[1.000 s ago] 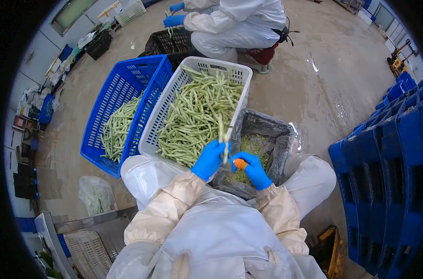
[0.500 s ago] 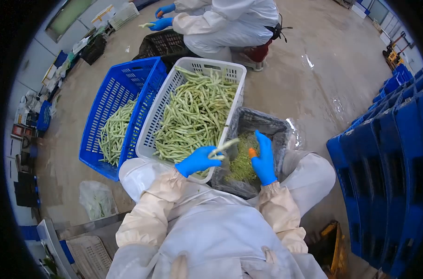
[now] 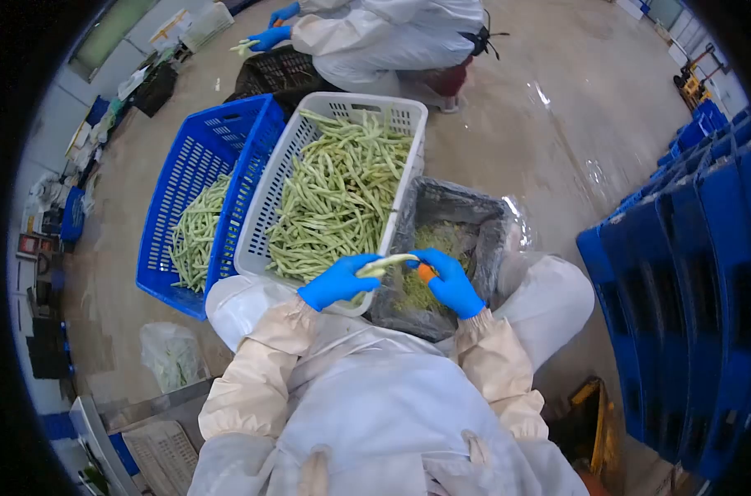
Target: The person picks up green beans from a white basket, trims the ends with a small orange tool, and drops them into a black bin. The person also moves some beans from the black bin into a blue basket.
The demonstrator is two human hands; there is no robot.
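Note:
My blue-gloved left hand (image 3: 340, 282) is closed around the pale green beans (image 3: 384, 264), which stick out to the right. At their far end my right hand (image 3: 452, 283), gloved in blue too, pinches the bean tip. A small orange piece (image 3: 427, 273) sits at the right thumb; its kind is not clear. Both hands are over the near edge of a white crate (image 3: 246, 248) heaped with green beans (image 3: 334, 198) and a bin lined with dark plastic (image 3: 489, 217). Green trimmings (image 3: 421, 289) lie in that bin.
Left of the white crate stands a blue crate (image 3: 158, 240) with more beans. A co-worker (image 3: 384, 41) in white sits ahead beside a dark crate (image 3: 278, 73), a bean in hand. Blue pallets (image 3: 681, 306) are stacked at right. A clear plastic bag (image 3: 171, 355) lies on the floor.
My right hand has come left from over the bin and closed on the bean's tip. My left hand keeps its hold. The whole view has shifted slightly.

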